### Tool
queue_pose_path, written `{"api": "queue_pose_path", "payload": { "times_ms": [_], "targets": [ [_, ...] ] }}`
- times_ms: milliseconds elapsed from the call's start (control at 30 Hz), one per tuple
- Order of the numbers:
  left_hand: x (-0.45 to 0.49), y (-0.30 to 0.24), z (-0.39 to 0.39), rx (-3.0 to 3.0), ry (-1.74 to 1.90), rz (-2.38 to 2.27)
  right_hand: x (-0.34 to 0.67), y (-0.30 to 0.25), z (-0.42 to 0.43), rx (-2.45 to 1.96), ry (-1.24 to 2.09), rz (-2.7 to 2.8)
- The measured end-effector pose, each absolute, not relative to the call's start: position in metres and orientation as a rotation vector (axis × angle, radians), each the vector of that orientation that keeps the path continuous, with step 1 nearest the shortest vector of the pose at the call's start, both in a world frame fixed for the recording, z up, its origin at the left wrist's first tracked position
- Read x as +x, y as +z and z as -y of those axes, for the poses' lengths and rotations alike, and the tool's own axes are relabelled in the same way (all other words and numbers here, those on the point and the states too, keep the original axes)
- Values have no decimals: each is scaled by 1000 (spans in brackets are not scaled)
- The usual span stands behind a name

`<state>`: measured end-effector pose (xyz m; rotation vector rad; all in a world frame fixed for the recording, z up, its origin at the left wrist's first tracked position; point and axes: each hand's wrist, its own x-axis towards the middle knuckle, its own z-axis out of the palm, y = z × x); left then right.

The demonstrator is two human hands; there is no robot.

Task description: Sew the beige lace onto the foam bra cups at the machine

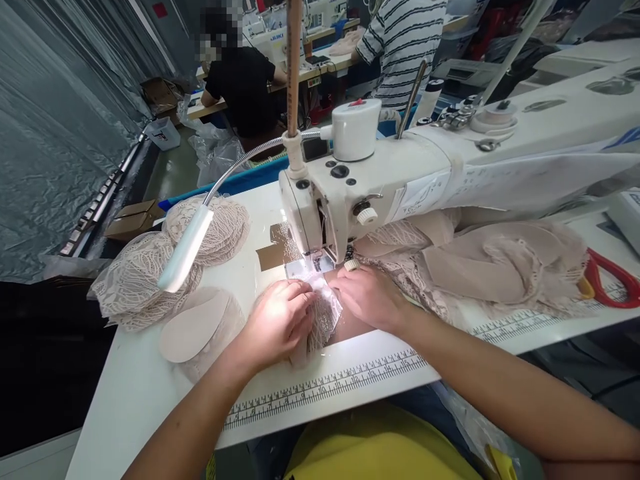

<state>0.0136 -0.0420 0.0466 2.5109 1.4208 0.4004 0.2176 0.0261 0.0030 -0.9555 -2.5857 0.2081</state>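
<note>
A piece of pale lace fabric (326,313) lies under the lit needle area of a white sewing machine (307,207). My left hand (283,317) is closed on the fabric's left side, fingers curled and knuckles up. Just right of the presser foot, my right hand (370,293) pinches the fabric's upper right edge, its fingertips close to the needle. Both hands partly hide the cloth. Beneath the fabric and right hand is a smooth brownish surface (353,325).
Stacked lace pieces (145,280) and a smooth beige oval pad (193,323) lie left. A lamp (187,250) arches over them. Beige lace pieces (500,260) and red-handled scissors (607,280) lie right. A ruler strip (325,387) lines the front edge. Two people sit beyond.
</note>
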Motion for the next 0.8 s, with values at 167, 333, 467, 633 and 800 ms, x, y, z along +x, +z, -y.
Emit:
{"api": "queue_pose_path", "payload": {
  "times_ms": [167,333,467,633,800],
  "targets": [
    [32,34,53,2516,388,-1527,224,11,-27,-946,341,2567],
    [32,19,54,2510,486,-1507,235,35,-15,-998,419,2723],
    [29,17,56,2521,486,-1485,243,36,-4,-959,383,2845],
    [28,15,57,2548,496,-1459,247,23,3,-938,331,2866],
    [24,15,57,2576,487,-1420,244,12,4,-914,230,2887]
  ]
}}
